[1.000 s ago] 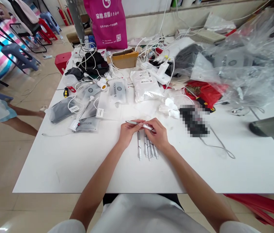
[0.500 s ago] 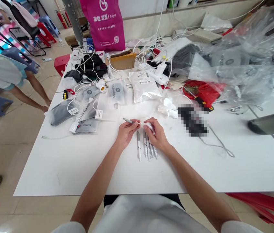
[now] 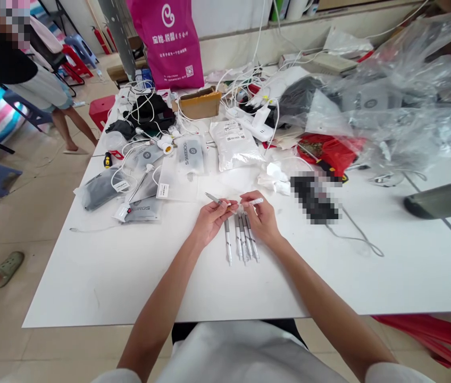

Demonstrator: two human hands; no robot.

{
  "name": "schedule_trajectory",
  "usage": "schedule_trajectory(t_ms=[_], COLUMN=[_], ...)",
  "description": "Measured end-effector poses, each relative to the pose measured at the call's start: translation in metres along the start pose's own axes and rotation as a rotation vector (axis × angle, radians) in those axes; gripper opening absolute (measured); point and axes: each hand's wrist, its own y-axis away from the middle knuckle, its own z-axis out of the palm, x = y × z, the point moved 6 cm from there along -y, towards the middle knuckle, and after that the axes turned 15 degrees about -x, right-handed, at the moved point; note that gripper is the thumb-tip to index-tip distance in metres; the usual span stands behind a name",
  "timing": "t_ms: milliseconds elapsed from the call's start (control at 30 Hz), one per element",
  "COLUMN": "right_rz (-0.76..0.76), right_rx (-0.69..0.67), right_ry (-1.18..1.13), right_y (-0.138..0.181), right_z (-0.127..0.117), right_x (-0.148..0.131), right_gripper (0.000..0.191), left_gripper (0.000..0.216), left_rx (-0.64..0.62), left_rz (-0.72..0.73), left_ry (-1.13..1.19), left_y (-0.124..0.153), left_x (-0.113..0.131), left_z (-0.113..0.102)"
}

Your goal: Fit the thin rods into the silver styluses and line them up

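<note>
My left hand [image 3: 208, 222] is closed on the grey front part of a pen [image 3: 213, 198], its tip pointing up and left. Between the fingers of my right hand [image 3: 264, 222] is the white barrel of a pen [image 3: 256, 202], held sideways. The fingertips of both hands almost meet; small parts between them are too fine to make out. Just below, several grey-and-white pens [image 3: 244, 247] lie side by side on the white table [image 3: 138, 282]. One separate pen [image 3: 228, 244] lies to their left, near my left wrist.
Grey pouches [image 3: 103, 187], tangled white cables, a cardboard box [image 3: 199, 103] and a white plastic parcel [image 3: 235, 146] crowd the back. Clear plastic bags [image 3: 404, 117] are heaped at the right, above a dark cylinder [image 3: 444, 199]. Another person [image 3: 46, 96] stands beyond the table's left side.
The white barrel in my right hand has turned and now sticks out to the right. My hands have shifted slightly. The other person at the left has straightened up from bending down.
</note>
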Motion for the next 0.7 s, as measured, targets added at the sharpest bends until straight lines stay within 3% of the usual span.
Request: schedule_trajectory(t_ms=[133, 300, 500, 700], right_rz=[-0.061, -0.021, -0.202, -0.210], right_rx=[0.037, 0.120, 0.078, 0.016], right_ry=[0.143, 0.190, 0.279, 0.255], right_y=[-0.001, 0.004, 0.005, 0.005], right_z=[-0.002, -0.006, -0.004, 0.001], right_x=[-0.010, -0.010, -0.018, -0.021], right_gripper=[0.023, 0.019, 0.021, 0.025], left_gripper=[0.028, 0.032, 0.032, 0.030], left_rx=[-0.002, 0.022, 0.037, 0.040], left_rz=[0.015, 0.011, -0.014, -0.014], left_ry=[-0.001, 0.014, 0.000, -0.009], left_y=[0.001, 0.001, 0.000, -0.001], left_x=[0.003, 0.004, 0.002, 0.001], left_z=[0.001, 0.001, 0.001, 0.001])
